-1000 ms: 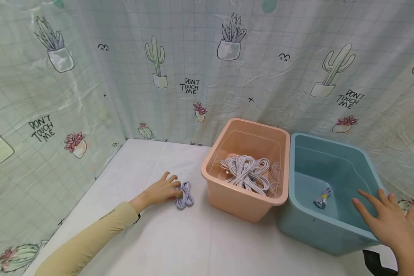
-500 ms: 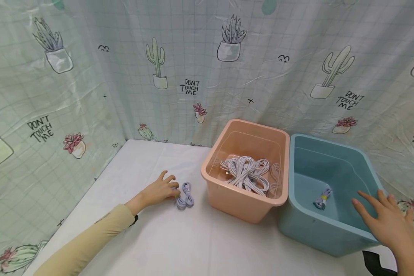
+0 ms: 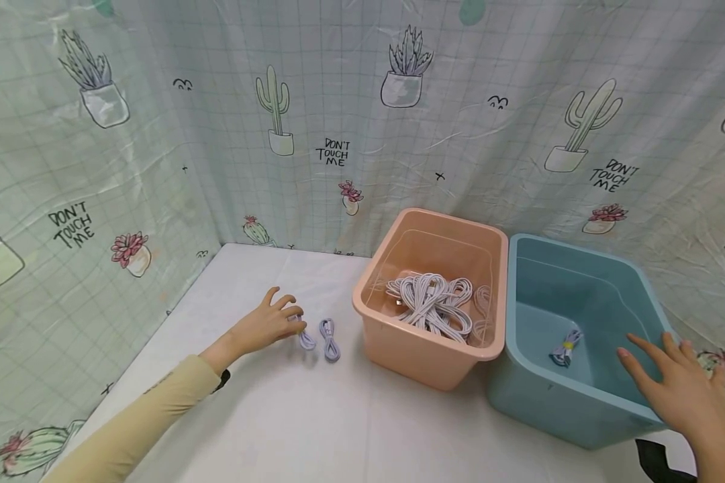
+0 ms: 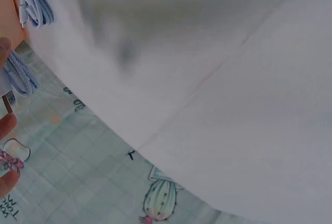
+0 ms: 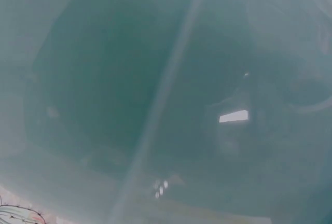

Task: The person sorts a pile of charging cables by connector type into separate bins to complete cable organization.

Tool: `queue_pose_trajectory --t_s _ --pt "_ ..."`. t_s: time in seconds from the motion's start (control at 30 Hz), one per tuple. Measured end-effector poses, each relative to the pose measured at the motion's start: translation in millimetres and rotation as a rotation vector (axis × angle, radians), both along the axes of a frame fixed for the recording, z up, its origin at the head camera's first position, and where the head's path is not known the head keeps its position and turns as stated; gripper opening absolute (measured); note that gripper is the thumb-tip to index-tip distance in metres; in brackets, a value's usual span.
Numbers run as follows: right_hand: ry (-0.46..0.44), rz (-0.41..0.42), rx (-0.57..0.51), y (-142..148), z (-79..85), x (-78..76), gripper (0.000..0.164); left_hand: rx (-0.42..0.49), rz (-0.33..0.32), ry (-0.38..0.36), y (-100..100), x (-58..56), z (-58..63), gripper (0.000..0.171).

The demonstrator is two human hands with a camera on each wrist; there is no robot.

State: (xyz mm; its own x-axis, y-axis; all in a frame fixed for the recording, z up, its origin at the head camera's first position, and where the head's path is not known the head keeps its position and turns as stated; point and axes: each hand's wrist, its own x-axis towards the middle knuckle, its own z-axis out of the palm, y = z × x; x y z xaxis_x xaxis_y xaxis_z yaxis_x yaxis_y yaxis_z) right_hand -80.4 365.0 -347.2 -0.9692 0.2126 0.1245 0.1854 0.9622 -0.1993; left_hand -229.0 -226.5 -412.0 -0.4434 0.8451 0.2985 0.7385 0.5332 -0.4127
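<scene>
My left hand (image 3: 266, 327) pinches a coiled lilac-white cable (image 3: 305, 340) between thumb and fingertips, close over the white table. Part of this coil is hidden behind the fingers. In the left wrist view the held cable (image 4: 21, 73) shows at the left edge beside a fingertip. A second coiled cable (image 3: 329, 341) lies on the table just to the right of it. At the far right, my right hand (image 3: 679, 382) rests at the rim of the blue bin (image 3: 580, 419), its fingers spread over the inside and holding nothing.
A peach bin (image 3: 423, 365) holding several white cable coils (image 3: 435, 302) stands left of the blue one. Inside the blue bin lies a small cable bundle (image 3: 566, 347) with a yellow tie. A cactus-print curtain (image 3: 338, 100) hangs behind and along the left side.
My left hand has moved left, drawing one coiled cable away from the other, so a gap now shows between them. My right hand has stayed in place.
</scene>
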Motion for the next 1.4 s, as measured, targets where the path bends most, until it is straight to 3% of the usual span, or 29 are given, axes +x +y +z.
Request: queue_pose_trajectory --t_s 0.2,0.43,0.7,0.87,1.0,1.4 --pt "-0.017 -0.011 0.001 -4.6 6.7 1.1 0.071 0.011 0.023 0.032 -3.5 -1.2 21.7 0.020" --pt "-0.028 -0.005 0.008 -0.7 3.9 0.4 0.072 0.008 0.042 0.082 -4.5 -4.8 59.4 0.025" --pt "-0.029 -0.006 0.006 7.2 -1.1 0.6 0.073 0.044 0.025 0.133 9.9 -12.0 102.6 0.027" --pt "-0.031 0.000 0.002 4.9 -0.1 0.9 0.073 0.043 -0.011 0.195 23.7 -13.5 123.7 0.029" --pt "-0.029 0.011 -0.004 4.2 1.4 0.7 0.072 0.019 -0.026 0.190 39.7 -11.9 138.2 0.033" --pt "-0.027 0.006 0.003 3.8 0.7 -1.9 0.072 -0.074 -0.096 0.210 99.3 -8.9 163.4 0.025"
